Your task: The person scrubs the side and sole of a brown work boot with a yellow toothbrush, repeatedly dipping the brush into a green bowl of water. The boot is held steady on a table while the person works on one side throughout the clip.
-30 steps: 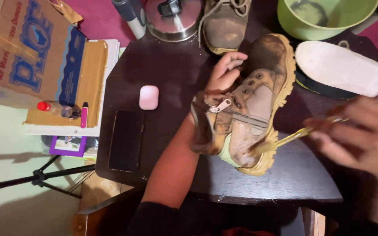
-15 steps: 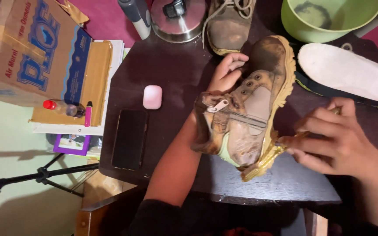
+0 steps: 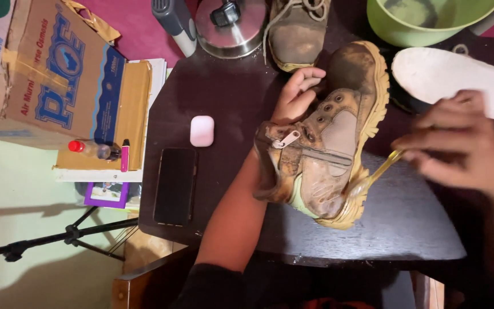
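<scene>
1. One dirty brown boot [image 3: 327, 149] lay on its side on the dark table [image 3: 224, 97], its yellow sole turned to the right and its zip facing up.
2. The left hand [image 3: 298, 94] was tucked in at the boot's collar, on its far left side, with the fingers curled over the edge; how tightly it gripped could not be told.
3. The right hand [image 3: 458, 146], blurred, was closed around one yellowish brush [image 3: 375, 171], whose tip touched the boot's sole at the near right.
4. A second boot [image 3: 295, 34] stood at the far edge of the table, well apart from the hands, so two boots showed in all.
5. One white insole [image 3: 453, 77] lay to the right of the held boot, with one green bowl [image 3: 430, 20] just beyond it.
6. One round metal lid [image 3: 230, 28] sat at the far side, left of the second boot.
7. On the left part of the table lay one small pink case [image 3: 202, 130] and, nearer, one black phone [image 3: 175, 186].
8. Off the table to the left were one cardboard box [image 3: 58, 86] and one small bottle [image 3: 90, 149] with a red cap; one black tripod [image 3: 58, 237] stood on the floor below.
</scene>
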